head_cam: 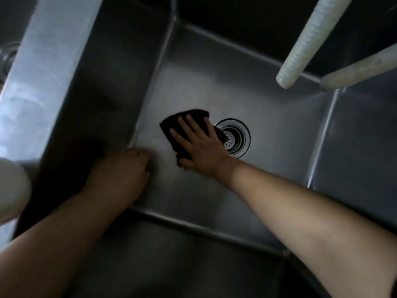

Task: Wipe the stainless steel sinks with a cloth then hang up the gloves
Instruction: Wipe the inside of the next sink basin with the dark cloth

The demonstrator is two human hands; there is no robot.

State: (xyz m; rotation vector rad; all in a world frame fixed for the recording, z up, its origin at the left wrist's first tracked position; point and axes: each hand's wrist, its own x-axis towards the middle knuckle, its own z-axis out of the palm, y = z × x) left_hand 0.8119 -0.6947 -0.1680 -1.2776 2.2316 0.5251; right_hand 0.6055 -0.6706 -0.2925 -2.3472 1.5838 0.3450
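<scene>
I look down into a deep stainless steel sink [268, 147]. My right hand [199, 145] lies flat with straight, spread fingers on a dark cloth [171, 123], pressing it to the sink floor just left of the round drain strainer [235, 137]. My left hand [122, 171] hangs inside the sink near the left wall, fingers curled under, with nothing visible in it. No gloves are in view.
Two pale hoses [305, 41] [361, 69] hang over the sink's far right corner. A steel divider rim [36, 82] runs along the left, with a second basin's drain [7, 57] partly visible beyond it. A white rounded object [10, 188] sits at the left edge.
</scene>
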